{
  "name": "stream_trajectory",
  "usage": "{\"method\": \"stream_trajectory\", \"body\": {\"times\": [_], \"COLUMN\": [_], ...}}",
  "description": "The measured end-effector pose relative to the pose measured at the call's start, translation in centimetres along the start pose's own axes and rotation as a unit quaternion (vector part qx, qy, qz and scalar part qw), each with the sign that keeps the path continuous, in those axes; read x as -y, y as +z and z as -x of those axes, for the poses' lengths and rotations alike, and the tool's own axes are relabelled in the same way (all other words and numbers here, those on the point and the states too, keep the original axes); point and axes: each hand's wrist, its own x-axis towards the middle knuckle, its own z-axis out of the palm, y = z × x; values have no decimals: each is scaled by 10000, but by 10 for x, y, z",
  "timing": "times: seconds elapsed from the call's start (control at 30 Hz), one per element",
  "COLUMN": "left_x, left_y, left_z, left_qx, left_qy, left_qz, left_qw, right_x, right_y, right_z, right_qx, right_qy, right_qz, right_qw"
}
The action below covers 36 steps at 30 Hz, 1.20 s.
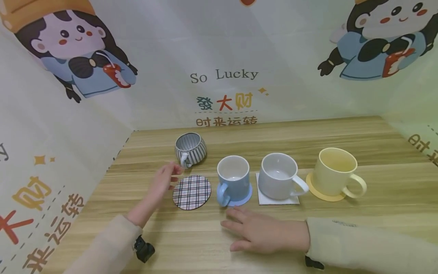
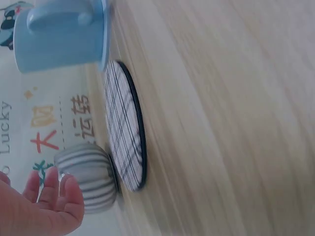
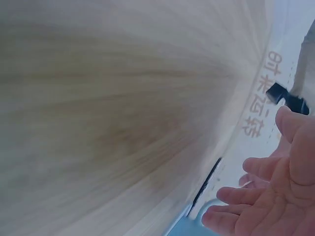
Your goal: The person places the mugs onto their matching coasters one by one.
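My left hand reaches toward a grey-and-white striped cup, fingers loosely bent and holding nothing. Its fingertips come close to the cup's handle, and in the left wrist view they overlap the striped cup. Just right of that hand lies a round plaid coaster with nothing on it. With fingers spread, my right hand hovers in front of a blue mug, which stands on a round blue coaster. No object is in the right hand.
A white mug stands on a square white coaster. Farther right, a yellow mug sits on a round yellow coaster. Printed cloth walls in the wooden table at the back and sides.
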Motion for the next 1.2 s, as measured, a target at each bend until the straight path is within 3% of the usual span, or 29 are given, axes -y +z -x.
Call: {"method": "stream_trajectory", "body": {"times": [0.13,0.4,0.7,1.0,1.2], "left_x": [4,6,8,5,5], "left_y": [-7,-8,0,6,11], "left_z": [-7,-19,-31,-46,-49], "left_qx": [-270,-392,-388,-133,18], "left_qy": [27,46,121,-96,-158], "left_qz": [-62,-251,-530,-295,-130], "left_qw": [9996,9989,9978,9994,9998], "right_x": [8,25,32,36,36], "right_y": [2,8,7,5,5], "right_z": [-13,-49,-92,-111,-114], "right_qx": [-40,-184,22,320,434], "right_qy": [-111,-124,1012,1655,1819], "right_qz": [-76,23,-201,-357,-479], "right_qw": [9999,9998,9947,9850,9812]}}
